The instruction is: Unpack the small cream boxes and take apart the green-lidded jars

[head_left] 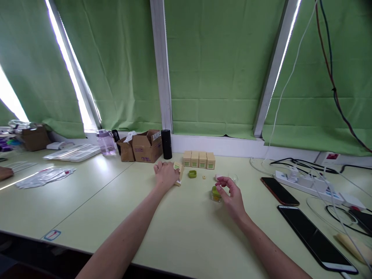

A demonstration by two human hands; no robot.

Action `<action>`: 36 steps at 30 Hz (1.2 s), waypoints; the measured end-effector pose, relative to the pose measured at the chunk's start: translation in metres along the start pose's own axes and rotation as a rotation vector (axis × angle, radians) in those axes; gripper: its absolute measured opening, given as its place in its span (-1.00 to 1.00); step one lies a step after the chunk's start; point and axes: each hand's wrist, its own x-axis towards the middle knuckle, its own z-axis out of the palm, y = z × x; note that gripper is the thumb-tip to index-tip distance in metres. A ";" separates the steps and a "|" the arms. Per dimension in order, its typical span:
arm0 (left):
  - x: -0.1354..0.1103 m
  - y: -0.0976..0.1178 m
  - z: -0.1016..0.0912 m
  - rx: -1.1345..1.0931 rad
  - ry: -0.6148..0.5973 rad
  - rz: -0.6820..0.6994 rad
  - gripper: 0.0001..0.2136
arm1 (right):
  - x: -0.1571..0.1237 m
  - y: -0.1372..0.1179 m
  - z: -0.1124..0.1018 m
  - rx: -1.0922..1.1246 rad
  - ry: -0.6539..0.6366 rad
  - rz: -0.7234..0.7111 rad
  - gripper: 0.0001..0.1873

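Note:
My left hand (166, 174) is closed at a small kraft cardboard box (180, 170) with a green label, which tilts beside its thumb; part of the box is hidden by the hand. My right hand (232, 195) has its fingers curved and apart, with the thumb by the green lid of a small clear jar (216, 195) with something yellow inside. Between the hands lie a green ring-shaped piece (192, 174) and a tiny yellowish piece (204, 177). Clear pieces (233, 178) sit behind my right hand, partly hidden.
Several matching small boxes (199, 159) stand in a row at the back. To their left are a black cylinder (166, 144) and an open brown carton (147, 146). Phones (315, 236) and a power strip (308, 184) with cables lie right. Another person's hand (6, 173) shows far left.

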 end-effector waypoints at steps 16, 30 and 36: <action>-0.017 -0.007 0.025 0.007 -0.036 0.118 -0.58 | 0.000 0.003 -0.001 -0.032 -0.005 -0.009 -0.67; -0.019 0.000 0.020 0.004 0.042 0.094 -0.52 | 0.014 0.018 -0.015 -0.233 -0.045 0.095 -0.46; -0.026 0.025 0.001 -0.099 0.024 0.212 -0.62 | 0.021 0.033 -0.025 -0.307 -0.119 0.152 -0.28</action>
